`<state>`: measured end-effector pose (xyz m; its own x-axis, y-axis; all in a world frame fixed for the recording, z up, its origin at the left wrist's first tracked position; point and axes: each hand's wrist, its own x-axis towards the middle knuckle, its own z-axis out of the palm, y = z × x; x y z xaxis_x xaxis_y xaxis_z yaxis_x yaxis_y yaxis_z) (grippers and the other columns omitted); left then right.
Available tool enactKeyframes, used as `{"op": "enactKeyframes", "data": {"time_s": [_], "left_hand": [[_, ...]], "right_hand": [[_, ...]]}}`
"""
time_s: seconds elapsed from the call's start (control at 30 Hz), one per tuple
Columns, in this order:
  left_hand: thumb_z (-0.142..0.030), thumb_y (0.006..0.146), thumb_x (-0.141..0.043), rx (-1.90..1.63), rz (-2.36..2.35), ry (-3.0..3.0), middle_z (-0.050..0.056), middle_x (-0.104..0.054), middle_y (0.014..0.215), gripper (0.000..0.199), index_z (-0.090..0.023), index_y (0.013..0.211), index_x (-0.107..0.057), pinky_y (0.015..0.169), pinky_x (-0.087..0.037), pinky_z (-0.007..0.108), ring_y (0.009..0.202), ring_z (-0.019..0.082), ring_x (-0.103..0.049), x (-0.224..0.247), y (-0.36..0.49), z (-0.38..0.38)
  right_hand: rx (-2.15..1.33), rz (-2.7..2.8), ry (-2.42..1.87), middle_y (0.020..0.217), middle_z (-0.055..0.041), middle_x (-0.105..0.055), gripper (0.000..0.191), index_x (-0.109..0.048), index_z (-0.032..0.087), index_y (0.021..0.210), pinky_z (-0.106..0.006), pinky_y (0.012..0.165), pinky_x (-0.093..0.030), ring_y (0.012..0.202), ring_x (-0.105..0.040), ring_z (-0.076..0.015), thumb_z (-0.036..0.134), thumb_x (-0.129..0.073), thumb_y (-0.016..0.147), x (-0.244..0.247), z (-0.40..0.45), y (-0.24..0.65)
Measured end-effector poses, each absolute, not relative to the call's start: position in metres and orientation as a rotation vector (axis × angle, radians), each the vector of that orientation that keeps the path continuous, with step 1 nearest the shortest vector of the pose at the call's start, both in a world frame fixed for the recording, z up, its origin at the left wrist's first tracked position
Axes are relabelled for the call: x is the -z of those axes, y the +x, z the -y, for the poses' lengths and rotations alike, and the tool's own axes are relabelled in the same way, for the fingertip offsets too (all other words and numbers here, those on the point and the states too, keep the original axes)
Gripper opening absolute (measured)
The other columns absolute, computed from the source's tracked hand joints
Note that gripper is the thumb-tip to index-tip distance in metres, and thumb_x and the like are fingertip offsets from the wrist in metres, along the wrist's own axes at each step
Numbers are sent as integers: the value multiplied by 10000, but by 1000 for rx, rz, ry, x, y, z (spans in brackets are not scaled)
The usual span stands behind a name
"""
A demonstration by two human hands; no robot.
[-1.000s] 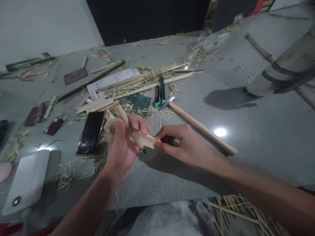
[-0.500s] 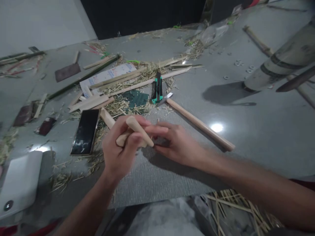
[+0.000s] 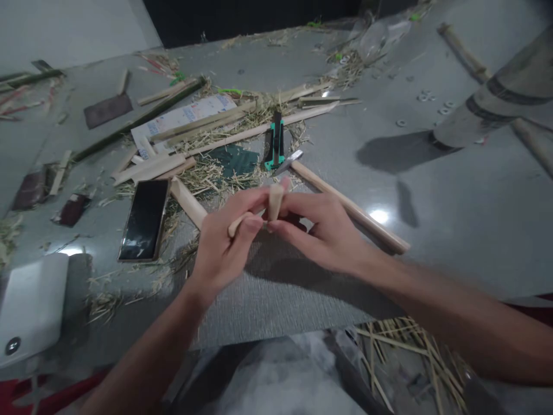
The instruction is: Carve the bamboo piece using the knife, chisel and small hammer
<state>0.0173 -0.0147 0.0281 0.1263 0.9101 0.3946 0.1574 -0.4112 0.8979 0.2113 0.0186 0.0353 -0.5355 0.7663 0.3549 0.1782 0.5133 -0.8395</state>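
Both of my hands meet above the front of the grey table. My left hand (image 3: 220,245) is closed around a pale wooden piece (image 3: 235,225) with a rounded end; most of it is hidden by the fingers. My right hand (image 3: 322,230) pinches a second pale wooden stick (image 3: 275,202), which stands nearly upright between the fingertips. Its lower end is close to the left thumb; whether the two pieces touch, I cannot tell. Just beyond the hands lie a hammer (image 3: 349,204) with a wooden handle and a green and black utility knife (image 3: 275,141).
Wood shavings (image 3: 207,181) and long bamboo strips (image 3: 233,124) spread beyond the hands. A dark phone (image 3: 144,219) lies at left, with a white device (image 3: 34,305) near the left edge. At right rises a thick banded pole (image 3: 488,109), near small rings (image 3: 425,96).
My right hand has moved up and closed on the second stick, which leaned across my left hand before and now stands more upright. The view has tilted down slightly.
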Motion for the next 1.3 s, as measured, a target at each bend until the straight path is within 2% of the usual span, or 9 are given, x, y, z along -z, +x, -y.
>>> {"op": "enactKeyframes", "data": {"time_s": [0.17, 0.4, 0.53, 0.63, 0.77, 0.93, 1.1, 1.2, 1.3], "left_hand": [[-517, 1059, -608, -1451, -973, 1475, 80, -794, 1289, 378, -248, 1208, -828, 1143, -562, 343, 1259, 252, -738, -25, 19, 9], [-560, 1070, -566, -1391, -1046, 1621, 51, -787, 1327, 415, -294, 1287, -800, 1190, -562, 430, 1297, 292, -726, -26, 15, 7], [-524, 1088, -553, -1403, -1029, 1676, 33, -796, 1309, 380, -310, 1285, -797, 1135, -607, 406, 1264, 275, -747, -24, 14, 6], [-514, 1089, -558, -1403, -977, 1659, 36, -789, 1325, 375, -301, 1297, -787, 1108, -624, 398, 1252, 267, -753, -22, 15, 5], [-504, 1107, -521, -1389, -937, 1649, 56, -799, 1297, 386, -288, 1290, -784, 1099, -623, 415, 1232, 266, -761, -22, 16, 4], [-524, 1121, -465, -1374, -939, 1740, 63, -806, 1266, 430, -288, 1247, -802, 994, -651, 358, 1184, 244, -774, -21, 12, 2], [-538, 1059, -608, -1401, -960, 1789, 68, -829, 1180, 368, -265, 1200, -810, 957, -644, 354, 1103, 245, -793, -22, 12, 2], [-536, 1023, -671, -1402, -995, 1784, 70, -837, 1150, 352, -248, 1167, -814, 954, -637, 362, 1091, 256, -795, -23, 12, 2], [-505, 1060, -619, -1385, -1071, 1788, 65, -842, 1131, 339, -252, 1165, -819, 920, -635, 345, 1066, 243, -798, -21, 10, 1]], "right_hand": [[-923, 1979, -911, 702, 10, -636, 206, -671, 200, 818, -303, 597, -369, 609, -523, -129, 263, -622, 1008, -35, -21, 215], [-910, 1996, -833, 657, 30, -606, 171, -641, 184, 806, -275, 581, -349, 582, -523, -111, 233, -651, 969, -22, -22, 209], [-797, 2052, -754, 657, 44, -561, 175, -577, 185, 787, -259, 599, -339, 590, -496, -97, 156, -624, 953, -21, -24, 206], [-725, 2135, -728, 739, 14, -602, 166, -543, 197, 809, -271, 640, -351, 646, -504, -119, 159, -589, 964, -20, -24, 205], [-686, 2258, -729, 810, -34, -650, 119, -585, 184, 900, -300, 711, -380, 745, -561, -170, 188, -533, 1006, -23, -23, 204], [-659, 2402, -747, 966, -106, -718, 133, -630, 148, 1015, -330, 745, -394, 834, -615, -215, 167, -498, 1020, -27, -19, 203], [-632, 2420, -809, 1068, -123, -744, 166, -651, 153, 1089, -338, 747, -397, 875, -647, -228, 191, -493, 1058, -28, -17, 201], [-668, 2405, -806, 1042, -118, -756, 184, -649, 152, 1078, -339, 753, -404, 855, -657, -223, 192, -469, 1078, -29, -18, 200], [-731, 2376, -807, 1000, -122, -761, 184, -645, 144, 1051, -335, 756, -413, 839, -661, -224, 180, -466, 1067, -29, -20, 199]]}}
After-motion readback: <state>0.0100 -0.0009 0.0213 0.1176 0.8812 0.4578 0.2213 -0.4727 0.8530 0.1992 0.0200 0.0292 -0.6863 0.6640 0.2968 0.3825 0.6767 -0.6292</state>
